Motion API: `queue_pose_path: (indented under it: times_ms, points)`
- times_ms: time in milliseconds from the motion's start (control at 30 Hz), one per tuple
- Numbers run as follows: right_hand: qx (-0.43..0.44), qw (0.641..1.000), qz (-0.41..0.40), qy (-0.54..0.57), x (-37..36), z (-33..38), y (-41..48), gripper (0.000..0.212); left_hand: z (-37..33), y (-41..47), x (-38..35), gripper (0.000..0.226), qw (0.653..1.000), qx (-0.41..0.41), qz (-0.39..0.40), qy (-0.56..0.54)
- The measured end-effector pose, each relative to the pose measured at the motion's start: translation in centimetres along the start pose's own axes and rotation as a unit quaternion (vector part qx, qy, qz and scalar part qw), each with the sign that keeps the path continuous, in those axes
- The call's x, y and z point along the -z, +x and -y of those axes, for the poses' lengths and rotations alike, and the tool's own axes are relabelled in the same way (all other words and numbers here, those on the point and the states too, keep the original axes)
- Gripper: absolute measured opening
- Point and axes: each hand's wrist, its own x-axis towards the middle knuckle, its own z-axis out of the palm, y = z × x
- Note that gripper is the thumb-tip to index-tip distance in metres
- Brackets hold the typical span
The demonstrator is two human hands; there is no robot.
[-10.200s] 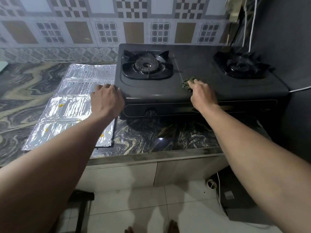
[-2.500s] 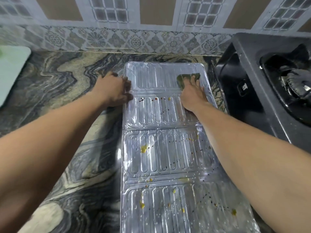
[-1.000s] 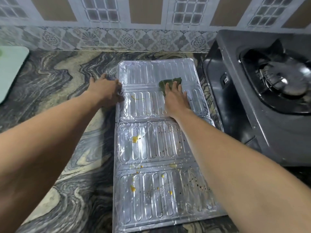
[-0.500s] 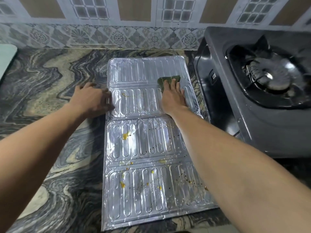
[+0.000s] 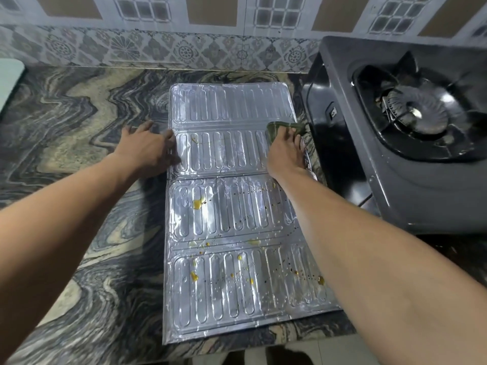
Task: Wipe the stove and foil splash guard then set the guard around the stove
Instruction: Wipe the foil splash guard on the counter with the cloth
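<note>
The foil splash guard (image 5: pixel 232 206) lies unfolded and flat on the marbled counter, its ribbed panels running from the back wall to the front edge. Yellow and dark spatter dots the two near panels; the far panels look mostly wiped. My right hand (image 5: pixel 286 151) presses a green scouring pad (image 5: pixel 284 126) onto the second panel at its right edge, close to the stove. My left hand (image 5: pixel 150 148) lies flat, fingers spread, pinning the guard's left edge. The dark gas stove (image 5: pixel 395 143) stands to the right, one burner (image 5: pixel 419 111) showing.
The patterned tile wall (image 5: pixel 184 48) closes the back of the marbled counter (image 5: pixel 79 127). A pale board corner (image 5: pixel 9 80) sits at the far left. The counter's front edge runs just below the guard, with floor beneath.
My right hand slid the green pad rightward across the second panel to its right edge. My left hand stayed on the guard's left edge. Earlier, I was wiping the stove top.
</note>
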Motion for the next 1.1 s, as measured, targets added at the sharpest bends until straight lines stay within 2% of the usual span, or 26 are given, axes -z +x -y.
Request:
queue_pose_path:
  times_ms: [200, 433, 633, 933, 1100]
  points:
    - [0.055, 0.998, -0.013, -0.021, -1.6, 2.5, -1.9, 0.052, 0.7, 0.3, -0.7, 0.068, 1.000, 0.003, 0.006, -0.025]
    - [0.128, 0.991, 0.030, -0.012, -2.5, 7.7, -1.8, 0.065, 0.9, -0.2, -1.3, 0.071, 0.999, 0.005, -0.007, -0.038]
    - [0.204, 0.975, 0.086, -0.022, -2.5, 11.3, -2.4, 0.066, 0.5, -0.4, -1.1, 0.071, 0.999, 0.014, 0.004, -0.044]
    - [0.263, 0.954, 0.138, -0.029, -1.3, 11.3, -3.3, 0.060, 0.9, -0.7, -1.5, 0.074, 0.998, 0.015, -0.007, -0.055]
    - [0.305, 0.939, 0.161, -0.016, -1.0, 9.7, -4.2, 0.071, 0.9, -0.6, -1.2, 0.075, 0.999, 0.023, 0.004, -0.040]
